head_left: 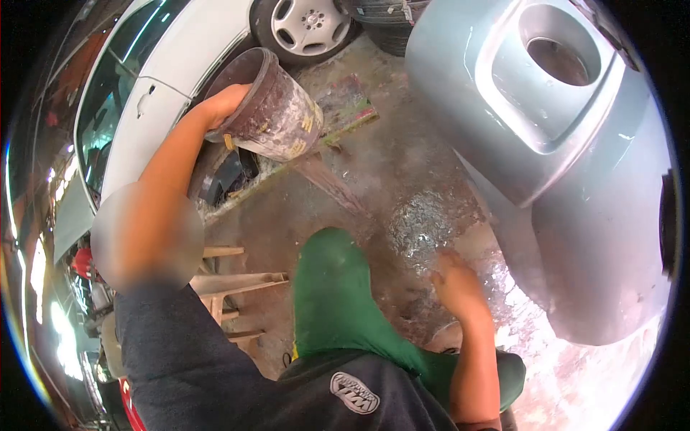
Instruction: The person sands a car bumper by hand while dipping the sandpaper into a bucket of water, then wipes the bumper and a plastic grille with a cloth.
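Observation:
My left hand (226, 104) grips the rim of a dark, paint-stained plastic bucket (284, 118), some of its fingers hidden past the edge. The bucket tilts, its mouth toward the upper left. My right hand (460, 286) hangs low over a wet, shiny patch of floor (425, 224), fingers loosely apart and holding nothing. To the right of that hand stands a large silver-grey car bumper (503, 154) with a round opening, its surface dull and streaked.
A white car (162, 68) stands at the left, with an alloy wheel (305, 25) and another tyre (384, 25) at the top. Below the bucket a wooden stool or frame (241, 282) pokes out beside my green-clad knee (334, 280). A wet streak (334, 185) crosses the concrete floor.

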The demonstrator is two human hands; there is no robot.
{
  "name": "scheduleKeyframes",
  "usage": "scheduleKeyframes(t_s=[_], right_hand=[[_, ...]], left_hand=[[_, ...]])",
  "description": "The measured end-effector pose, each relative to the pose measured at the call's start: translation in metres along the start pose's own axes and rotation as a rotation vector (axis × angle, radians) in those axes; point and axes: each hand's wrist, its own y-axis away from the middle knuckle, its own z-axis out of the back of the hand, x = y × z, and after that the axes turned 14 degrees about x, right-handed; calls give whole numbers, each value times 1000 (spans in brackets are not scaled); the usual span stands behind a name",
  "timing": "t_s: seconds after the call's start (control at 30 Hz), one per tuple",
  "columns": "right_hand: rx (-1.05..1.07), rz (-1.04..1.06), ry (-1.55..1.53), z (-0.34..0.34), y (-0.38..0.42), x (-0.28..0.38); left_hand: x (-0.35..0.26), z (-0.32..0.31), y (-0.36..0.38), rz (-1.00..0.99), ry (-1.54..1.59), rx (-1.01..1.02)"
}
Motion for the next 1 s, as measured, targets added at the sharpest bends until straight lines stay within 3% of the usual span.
scheduleKeyframes(t_s=[0.07,0.27,0.37,0.43,0.47,0.53,0.57,0.67,0.8,0.83,0.87,0.9,0.93,1.0], right_hand=[[-93,-52,-39,5,8,12],[-217,-241,-164,-11,29,47],[-142,-270,-306,-19,7,43],[-333,-31,-532,-15,-21,43],[-316,-24,-602,3,-27,57],[-486,118,-471,19,-48,90],[-581,289,-549,27,-55,107],[-870,824,-1200,31,-60,152],[-1431,800,-1343,-7,-79,133],[-1548,768,-1342,-16,-83,121],[-1680,624,-1387,-17,-73,105],[-1632,549,-1519,-24,-49,90],[-1822,433,-1624,-30,-53,67],[-1668,378,-1572,-56,-36,31]], left_hand=[[18,20,-21,31,29,199],[30,40,-68,315,-301,403],[-6,77,-28,89,-332,263],[-49,100,15,-146,-380,137],[-71,113,27,-220,-472,155],[-121,44,88,-452,-480,-40],[-135,13,98,-507,-532,-5],[-148,-103,98,-697,-640,174],[-106,-276,51,-1059,-474,717],[-90,-310,34,-1144,-471,721],[-73,-342,23,-1078,-266,932],[-61,-369,25,-919,-92,1105],[-40,-400,5,-880,8,1264],[-17,-442,-24,-746,155,1396]])
